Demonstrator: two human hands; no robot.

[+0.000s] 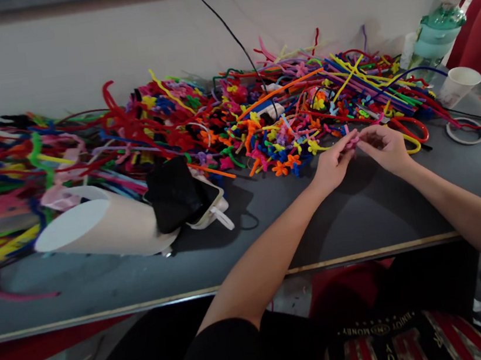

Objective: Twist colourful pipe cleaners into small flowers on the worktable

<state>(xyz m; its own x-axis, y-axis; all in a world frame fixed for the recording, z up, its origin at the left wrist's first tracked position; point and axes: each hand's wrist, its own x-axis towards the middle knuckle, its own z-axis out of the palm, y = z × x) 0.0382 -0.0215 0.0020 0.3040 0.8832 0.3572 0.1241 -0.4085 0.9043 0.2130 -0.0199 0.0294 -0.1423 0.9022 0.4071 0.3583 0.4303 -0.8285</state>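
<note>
Both my hands meet above the grey table at the right of the head view. Between their fingertips is a small pink pipe-cleaner piece [353,140]. My left hand [331,163] pinches it from the left, thumb and fingers together. From the right, my right hand [384,148] closes its thumb and index finger on the same piece. Just beyond the hands lies a heap of small pipe-cleaner flowers [278,145] in orange, blue, yellow and pink. Red-handled scissors [415,128] lie beside my right hand, partly hidden by it.
Loose pipe cleaners [197,120] pile along the wall. A white cylindrical object [96,228] and a black item [175,194] lie at left. At right are a paper cup [461,86], a ring [464,131] and a green bottle [437,39]. A black cable [224,23] hangs behind.
</note>
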